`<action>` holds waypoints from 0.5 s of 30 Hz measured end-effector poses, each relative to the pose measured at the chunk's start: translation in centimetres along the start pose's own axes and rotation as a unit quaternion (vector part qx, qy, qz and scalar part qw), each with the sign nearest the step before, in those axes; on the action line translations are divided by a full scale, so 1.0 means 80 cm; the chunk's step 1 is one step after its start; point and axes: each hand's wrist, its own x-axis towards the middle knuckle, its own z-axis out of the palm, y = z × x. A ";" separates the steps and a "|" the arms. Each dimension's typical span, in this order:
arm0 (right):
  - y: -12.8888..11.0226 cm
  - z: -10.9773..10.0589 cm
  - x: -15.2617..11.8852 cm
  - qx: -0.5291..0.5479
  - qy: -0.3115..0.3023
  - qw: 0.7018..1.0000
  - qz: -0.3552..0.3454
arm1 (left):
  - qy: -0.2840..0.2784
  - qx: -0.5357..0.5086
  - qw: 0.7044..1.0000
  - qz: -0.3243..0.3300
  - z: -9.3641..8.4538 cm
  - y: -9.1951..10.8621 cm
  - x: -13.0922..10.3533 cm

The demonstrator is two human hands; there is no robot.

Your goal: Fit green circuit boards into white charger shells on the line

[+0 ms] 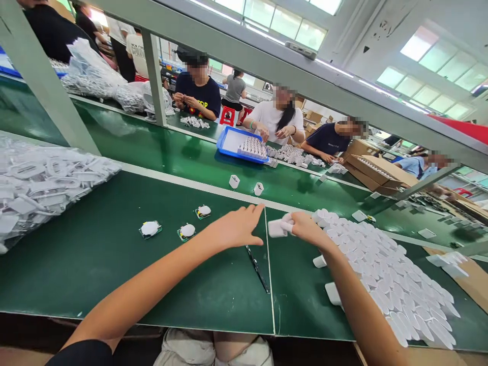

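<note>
My left hand [244, 226] hovers over the green bench with its fingers stretched out and apart, nothing in them. Just across a thin white line, my right hand [305, 229] pinches a small white plastic housing [277, 229]; white covers show on its fingertips. Below my left hand lies a slim black tool [257, 270], its kind unclear. Left of that hand are three small green circuit boards with white tops: one board [150, 229], a second board [186, 232] and a third board [203, 211]. Many white housings [381, 269] stand packed together by my right forearm.
A clear bag of white plastic parts [49, 183] fills the left side. Two white housings, one [234, 181] beside another [258, 189], stand beyond the bench's pale edge strip. Across the line, co-workers sit behind a blue tray [227, 141]. A grey frame beam [244, 46] crosses overhead.
</note>
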 end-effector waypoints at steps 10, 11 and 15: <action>-0.050 0.040 0.070 0.095 0.060 0.965 -0.235 | 0.224 -0.098 0.967 -0.073 -0.047 -0.055 0.011; -0.049 0.051 0.077 0.092 0.046 0.962 -0.254 | 0.243 -0.105 0.962 -0.064 -0.056 -0.059 0.004; -0.044 0.081 0.102 0.093 0.016 0.956 -0.277 | 0.334 -0.189 0.918 0.100 -0.074 -0.049 -0.022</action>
